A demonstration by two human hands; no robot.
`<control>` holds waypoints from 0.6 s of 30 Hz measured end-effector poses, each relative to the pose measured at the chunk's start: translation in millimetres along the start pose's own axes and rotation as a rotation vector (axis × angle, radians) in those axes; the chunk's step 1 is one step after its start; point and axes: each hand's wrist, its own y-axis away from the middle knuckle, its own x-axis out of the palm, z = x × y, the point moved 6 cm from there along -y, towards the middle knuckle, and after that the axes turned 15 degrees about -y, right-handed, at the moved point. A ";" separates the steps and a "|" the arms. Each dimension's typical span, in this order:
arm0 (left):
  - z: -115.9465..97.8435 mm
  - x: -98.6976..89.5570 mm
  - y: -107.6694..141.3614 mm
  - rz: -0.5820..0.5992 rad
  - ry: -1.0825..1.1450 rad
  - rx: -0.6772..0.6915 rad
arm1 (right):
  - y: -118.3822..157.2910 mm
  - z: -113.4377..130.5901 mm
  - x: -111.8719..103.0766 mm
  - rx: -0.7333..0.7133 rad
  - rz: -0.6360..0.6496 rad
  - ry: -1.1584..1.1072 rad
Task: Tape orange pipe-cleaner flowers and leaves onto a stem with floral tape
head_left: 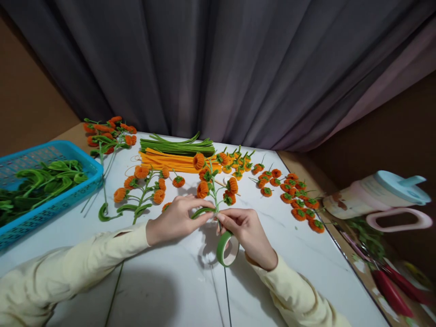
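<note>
My left hand (177, 216) pinches a fuzzy green leaf (201, 211) against the stem of an upright pipe-cleaner flower spray (215, 193) with several orange blooms. My right hand (248, 232) closes its thumb and fingers on the same stem, just beside the left fingertips. Below those right fingers hangs a roll of green floral tape (222, 249); its strip at the stem is too small to make out. Left of the hands lies another orange flower spray (146, 193) with leaves on its stem.
A blue basket (97, 175) of green leaves (56, 177) stands at left. Behind the hands lie green pipe cleaners (177, 147) and yellow-orange ones (170, 160). Loose orange flowers (293, 193) spread to the right. A lidded tumbler (368, 195) and red-handled pliers (391, 290) lie farther right.
</note>
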 end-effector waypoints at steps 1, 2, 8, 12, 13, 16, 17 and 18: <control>-0.1 1.4 -1.6 0.086 0.079 -0.074 | -0.2 -0.6 0.8 0.021 0.015 -0.002; -1.6 3.8 -2.5 0.174 0.159 -0.128 | -0.2 -1.1 1.9 0.042 0.030 0.000; -2.5 9.5 -3.6 0.148 0.325 -0.354 | 1.2 -2.5 7.2 0.101 0.068 0.018; -0.3 14.5 1.4 0.084 0.345 -0.435 | -0.8 -8.1 5.4 0.164 0.156 0.006; 0.7 15.2 2.8 0.070 0.350 -0.454 | -1.9 -10.3 4.5 0.182 0.192 -0.003; 3.3 17.5 5.6 0.042 0.355 -0.479 | -6.6 -18.3 -0.5 0.231 0.270 -0.069; 4.1 18.6 6.0 0.038 0.359 -0.482 | -8.6 -21.0 -2.1 0.245 0.289 -0.096; 4.9 19.6 6.3 0.035 0.365 -0.486 | -10.6 -23.5 -3.3 0.257 0.304 -0.120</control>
